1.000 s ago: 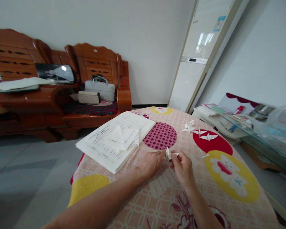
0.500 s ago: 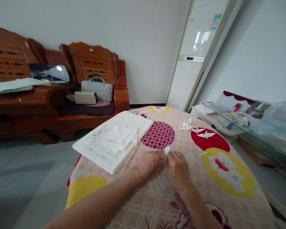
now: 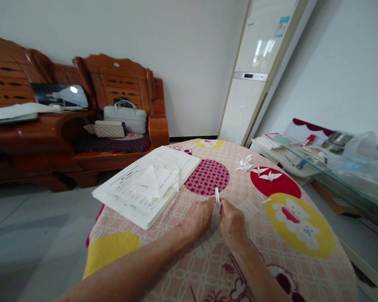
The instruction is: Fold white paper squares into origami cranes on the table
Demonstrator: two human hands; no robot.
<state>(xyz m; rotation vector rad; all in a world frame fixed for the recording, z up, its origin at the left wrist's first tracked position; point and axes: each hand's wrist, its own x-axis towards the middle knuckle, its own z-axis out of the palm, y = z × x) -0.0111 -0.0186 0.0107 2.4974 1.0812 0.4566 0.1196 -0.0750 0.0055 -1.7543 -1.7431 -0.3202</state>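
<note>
A small folded white paper piece (image 3: pixel 217 196) stands upright between my two hands over the patterned tablecloth. My left hand (image 3: pixel 198 217) pinches its left side, with the fingers curled in. From the right, my right hand (image 3: pixel 232 219) grips it the same way; the fingertips of both hands are partly hidden. Several finished-looking paper cranes (image 3: pixel 270 176) lie to the right, some on the red circle of the cloth. To the left, a stack of printed sheets (image 3: pixel 126 206) has loose cut and folded paper (image 3: pixel 154 182) on top.
The round table's tablecloth (image 3: pixel 176 268) drops over its edge at left. Beyond the right edge, a glass-topped stand (image 3: pixel 324 174) holds papers and a plastic bag (image 3: pixel 359 155). A wooden bench (image 3: pixel 119 75) with bags stands behind, near a tall white air conditioner (image 3: pixel 244 100).
The folded paper has turned narrower, now seen nearly edge-on. My hands have shifted slightly, still closed on it. The whole view has moved a little.
</note>
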